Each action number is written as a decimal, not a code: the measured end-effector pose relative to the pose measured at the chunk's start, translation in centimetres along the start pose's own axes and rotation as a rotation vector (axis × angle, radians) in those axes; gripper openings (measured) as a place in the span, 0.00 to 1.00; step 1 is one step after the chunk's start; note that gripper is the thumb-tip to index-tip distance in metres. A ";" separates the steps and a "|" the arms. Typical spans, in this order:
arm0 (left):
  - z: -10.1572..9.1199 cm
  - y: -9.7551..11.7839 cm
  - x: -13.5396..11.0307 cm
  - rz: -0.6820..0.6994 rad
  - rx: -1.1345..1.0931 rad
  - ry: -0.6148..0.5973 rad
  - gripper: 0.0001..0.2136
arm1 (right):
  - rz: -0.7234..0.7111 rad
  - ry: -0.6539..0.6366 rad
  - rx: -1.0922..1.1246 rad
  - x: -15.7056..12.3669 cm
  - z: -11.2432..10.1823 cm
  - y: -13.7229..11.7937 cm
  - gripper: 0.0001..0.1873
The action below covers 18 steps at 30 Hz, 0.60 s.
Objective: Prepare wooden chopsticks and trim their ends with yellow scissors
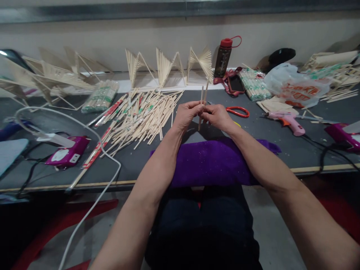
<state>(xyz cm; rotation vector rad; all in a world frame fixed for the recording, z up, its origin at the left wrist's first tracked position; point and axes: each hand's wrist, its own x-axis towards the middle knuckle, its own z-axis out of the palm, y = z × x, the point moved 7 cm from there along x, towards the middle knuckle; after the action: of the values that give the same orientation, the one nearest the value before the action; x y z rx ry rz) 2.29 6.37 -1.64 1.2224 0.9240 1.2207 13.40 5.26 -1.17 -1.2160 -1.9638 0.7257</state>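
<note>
Two slim wooden chopsticks point(206, 91) stand nearly upright between my hands above the table. My left hand point(185, 114) pinches them with thumb and fingers. Close against it, my right hand point(215, 115) is closed on them too, its fingertips meeting the left ones. Which stick each hand grips cannot be made out exactly. Below my wrists lies a purple cloth point(210, 161) along the table's front edge. A large pile of loose chopsticks point(152, 116) spreads to the left of my hands. Red-handled scissors or pliers point(237, 111) lie just to the right, partly hidden.
Twisted stick models point(199, 65) line the wall, beside a red-capped bottle point(223, 56). Packed chopsticks point(101, 95) lie left. A pink glue gun point(289, 120) and plastic bag point(298, 84) are right. A white cable point(119, 168) hangs over the edge near a purple power box point(67, 152).
</note>
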 end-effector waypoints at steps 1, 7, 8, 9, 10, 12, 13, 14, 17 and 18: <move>-0.2 0.2 -0.1 -0.004 0.042 0.015 0.07 | -0.005 -0.002 0.010 0.0 0.0 0.1 0.11; -2.0 0.4 0.3 -0.027 0.044 0.120 0.07 | 0.060 -0.022 0.147 0.1 -0.3 1.1 0.10; -2.4 0.2 0.5 -0.039 0.021 0.140 0.08 | 0.085 -0.016 0.185 0.0 -0.5 1.3 0.09; -2.8 0.1 0.6 -0.052 -0.002 0.159 0.09 | 0.109 -0.012 0.220 0.0 -0.6 1.5 0.09; -3.1 -0.1 0.8 -0.063 -0.024 0.177 0.09 | 0.130 -0.015 0.246 -0.1 -0.6 1.5 0.09; -3.7 -0.3 1.1 -0.073 -0.066 0.207 0.09 | 0.162 -0.033 0.266 -0.2 -0.5 1.4 0.08; -3.9 -0.3 1.2 -0.073 -0.083 0.222 0.10 | 0.174 -0.051 0.262 -0.3 -0.4 1.3 0.07; -4.2 -0.3 1.2 -0.073 -0.096 0.240 0.10 | 0.183 -0.073 0.252 -0.4 -0.2 1.1 0.07; -4.8 -0.1 1.3 -0.065 -0.113 0.310 0.10 | 0.189 -0.152 0.220 -0.7 0.6 0.5 0.08; -5.0 0.0 1.2 -0.057 -0.120 0.331 0.09 | 0.180 -0.173 0.214 -0.8 0.8 0.2 0.09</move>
<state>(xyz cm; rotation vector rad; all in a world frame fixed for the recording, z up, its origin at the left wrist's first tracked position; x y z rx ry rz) -2.40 8.46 -2.28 0.9078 1.1009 1.4369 13.13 4.54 -2.06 -1.2435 -1.8706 1.1359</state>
